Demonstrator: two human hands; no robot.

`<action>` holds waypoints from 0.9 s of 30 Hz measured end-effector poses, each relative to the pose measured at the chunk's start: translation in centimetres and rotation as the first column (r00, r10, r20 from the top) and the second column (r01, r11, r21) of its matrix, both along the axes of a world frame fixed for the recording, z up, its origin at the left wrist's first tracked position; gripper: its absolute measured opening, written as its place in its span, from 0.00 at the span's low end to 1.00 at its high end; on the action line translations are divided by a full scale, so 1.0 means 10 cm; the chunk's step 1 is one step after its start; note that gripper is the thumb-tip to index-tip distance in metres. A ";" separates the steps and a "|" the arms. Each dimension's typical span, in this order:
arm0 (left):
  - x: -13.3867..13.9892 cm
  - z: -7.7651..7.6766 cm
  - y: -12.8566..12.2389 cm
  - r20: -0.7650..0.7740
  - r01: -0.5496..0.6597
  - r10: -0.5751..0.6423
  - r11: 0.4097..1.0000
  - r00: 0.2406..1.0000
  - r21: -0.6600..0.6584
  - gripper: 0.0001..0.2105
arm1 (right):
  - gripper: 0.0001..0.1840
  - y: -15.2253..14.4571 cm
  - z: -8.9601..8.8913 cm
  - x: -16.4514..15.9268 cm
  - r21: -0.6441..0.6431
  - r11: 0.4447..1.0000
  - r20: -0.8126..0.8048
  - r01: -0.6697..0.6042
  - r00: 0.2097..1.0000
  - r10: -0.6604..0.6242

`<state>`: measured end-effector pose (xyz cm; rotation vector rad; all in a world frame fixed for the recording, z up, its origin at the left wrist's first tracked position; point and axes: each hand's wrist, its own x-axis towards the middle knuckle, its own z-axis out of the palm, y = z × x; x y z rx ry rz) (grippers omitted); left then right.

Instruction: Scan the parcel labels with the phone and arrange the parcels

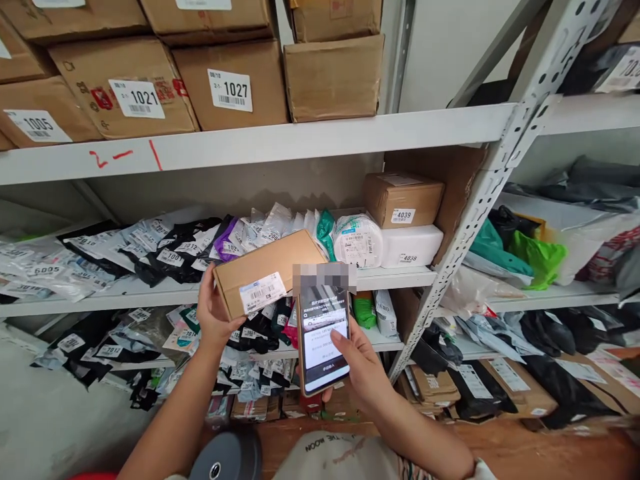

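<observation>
white rack (300, 143) behind a held brown box (267, 259) and phone (319, 333)

the rack's upper shelf bears numbered cartons (230, 110); bagged parcels (190, 247) crowd the shelves below. the left hand (215, 310) is clamped on the left end of the brown box, which tilts up to the right. the right hand (363, 363), apart from the left, wraps the phone just beside the box's right end, thumb over the lit screen (319, 357). a white barcode label (263, 292) is on the box.

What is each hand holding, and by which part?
The left hand holds a cardboard box by its left end; the right hand holds a smartphone around its lower half.
</observation>
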<state>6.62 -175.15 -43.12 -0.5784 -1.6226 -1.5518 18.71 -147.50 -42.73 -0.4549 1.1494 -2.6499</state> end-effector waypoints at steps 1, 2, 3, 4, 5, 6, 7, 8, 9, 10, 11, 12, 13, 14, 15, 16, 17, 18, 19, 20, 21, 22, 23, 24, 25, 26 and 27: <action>0.05 -0.03 0.00 0.012 -0.024 0.024 1.000 1.000 0.013 0.60 | 0.27 0.01 -0.02 0.00 -0.005 1.000 -0.008 0.001 1.000 -0.001; 0.10 -0.07 0.01 0.021 -0.042 0.042 0.999 0.999 0.032 0.60 | 0.30 0.02 -0.04 -0.01 -0.008 1.000 -0.016 -0.001 1.000 0.001; 0.15 -0.10 0.02 0.029 -0.054 0.052 0.997 0.998 0.060 0.59 | 0.32 0.04 -0.06 -0.01 -0.008 1.000 -0.022 -0.004 1.000 0.004; 0.21 -0.14 0.04 0.041 -0.064 0.060 0.993 0.997 0.097 0.58 | 0.35 0.05 -0.07 -0.01 -0.003 1.000 -0.024 -0.008 1.000 0.008; 0.27 -0.18 0.06 0.062 -0.074 0.067 0.988 0.996 0.137 0.57 | 0.36 0.07 -0.09 0.00 0.007 1.000 -0.025 -0.011 1.000 0.011; 0.33 -0.21 0.09 0.089 -0.090 0.075 0.980 0.993 0.178 0.55 | 0.37 0.09 -0.10 0.00 0.017 1.000 -0.028 -0.011 1.000 0.012; 0.39 -0.25 0.12 0.119 -0.110 0.085 0.970 0.989 0.217 0.54 | 0.37 0.11 -0.11 0.00 0.025 1.000 -0.036 -0.013 0.999 0.014; 0.45 -0.28 0.16 0.145 -0.127 0.092 0.960 0.985 0.251 0.53 | 0.37 0.13 -0.12 0.00 0.029 0.999 -0.049 -0.018 0.999 0.019; 0.50 -0.31 0.20 0.162 -0.139 0.096 0.950 0.982 0.280 0.52 | 0.38 0.15 -0.12 0.00 0.029 0.999 -0.062 -0.028 0.998 0.029; 0.56 -0.34 0.24 0.171 -0.146 0.096 0.941 0.981 0.305 0.51 | 0.39 0.17 -0.13 0.00 0.027 0.999 -0.075 -0.039 0.996 0.040; 0.61 -0.36 0.28 0.172 -0.148 0.095 0.934 0.980 0.324 0.50 | 0.40 0.19 -0.13 0.00 0.026 0.999 -0.085 -0.047 0.995 0.049; 0.65 -0.38 0.33 0.173 -0.151 0.096 0.929 0.980 0.337 0.48 | 0.41 0.21 -0.13 0.00 0.027 0.998 -0.092 -0.054 0.994 0.056; 0.69 -0.40 0.36 0.176 -0.158 0.101 0.925 0.979 0.345 0.47 | 0.41 0.24 -0.14 0.00 0.031 0.998 -0.095 -0.056 0.994 0.059; 0.72 -0.42 0.40 0.183 -0.169 0.110 0.922 0.977 0.348 0.47 | 0.42 0.26 -0.14 0.00 0.038 0.998 -0.099 -0.054 0.993 0.058; 0.76 -0.43 0.43 0.194 -0.182 0.119 0.920 0.974 0.347 0.47 | 0.42 0.28 -0.15 0.00 0.047 0.998 -0.100 -0.050 0.993 0.055; 0.79 -0.44 0.45 0.205 -0.190 0.123 0.919 0.971 0.346 0.47 | 0.42 0.30 -0.16 0.00 0.057 0.997 -0.103 -0.047 0.993 0.053; 0.82 -0.45 0.48 0.219 -0.193 0.120 0.918 0.968 0.348 0.47 | 0.42 0.32 -0.18 0.00 0.067 0.997 -0.104 -0.044 0.993 0.051; 0.84 -0.46 0.49 0.234 -0.190 0.111 0.917 0.966 0.350 0.47 | 0.42 0.35 -0.19 0.01 0.077 0.996 -0.105 -0.039 0.993 0.047; 0.87 -0.47 0.51 0.241 -0.186 0.102 0.917 0.965 0.354 0.47 | 0.42 0.37 -0.22 0.01 0.086 0.996 -0.107 -0.032 0.993 0.042; 0.89 -0.48 0.52 0.245 -0.180 0.094 0.917 0.965 0.356 0.47 | 0.42 0.40 -0.24 0.02 0.092 0.996 -0.106 -0.021 0.994 0.030; 0.91 -0.48 0.53 0.244 -0.173 0.087 0.917 0.966 0.358 0.47 | 0.41 0.43 -0.27 0.04 0.100 0.995 -0.098 -0.003 0.995 0.013; 0.93 -0.48 0.53 0.244 -0.165 0.079 0.919 0.967 0.358 0.47 | 0.42 0.45 -0.30 0.05 0.108 0.994 -0.084 0.020 0.996 -0.011; 0.95 -0.49 0.54 0.248 -0.156 0.067 0.921 0.966 0.357 0.48 | 0.42 0.48 -0.33 0.06 0.116 0.992 -0.065 0.047 0.997 -0.040; 0.97 -0.49 0.54 0.256 -0.146 0.054 0.923 0.965 0.356 0.49 | 0.43 0.51 -0.36 0.08 0.125 0.989 -0.044 0.077 0.996 -0.072; 0.98 -0.48 0.54 0.269 -0.140 0.042 0.924 0.962 0.356 0.50 | 0.44 0.55 -0.39 0.09 0.134 0.985 -0.024 0.105 0.994 -0.103; 0.98 -0.48 0.54 0.287 -0.137 0.032 0.925 0.958 0.354 0.51 | 0.45 0.58 -0.41 0.10 0.139 0.982 -0.004 0.131 0.991 -0.131; 0.99 -0.47 0.54 0.303 -0.137 0.025 0.925 0.953 0.354 0.52 | 0.45 0.61 -0.43 0.11 0.139 0.978 0.011 0.153 0.988 -0.156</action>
